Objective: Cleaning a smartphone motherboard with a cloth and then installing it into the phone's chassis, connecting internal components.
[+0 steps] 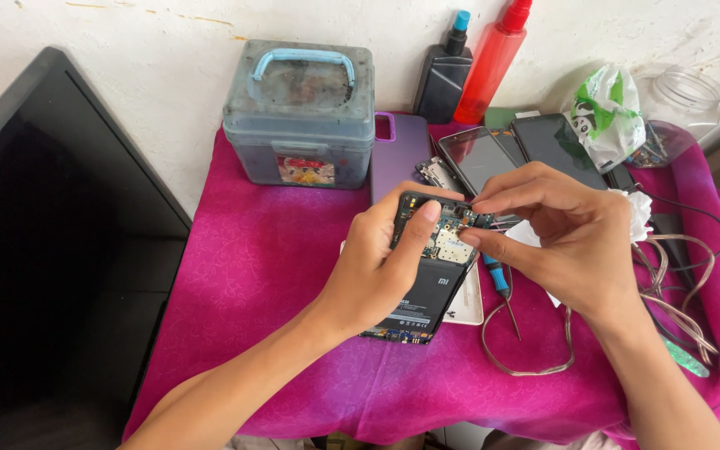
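Behind both hands, grey toolbox (299,117), two bottles (468,67), spare phones (514,150)

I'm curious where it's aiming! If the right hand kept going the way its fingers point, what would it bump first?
Probably the opened phone: the right hand points leftward and its fingertips are already at the circuit board.

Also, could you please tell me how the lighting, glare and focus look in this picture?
Head view: even daylight, no harsh shadows; the opened phone and both hands, left hand and right hand, are sharp; soft glare on the dark screen behind; wide-angle bending at the edges.
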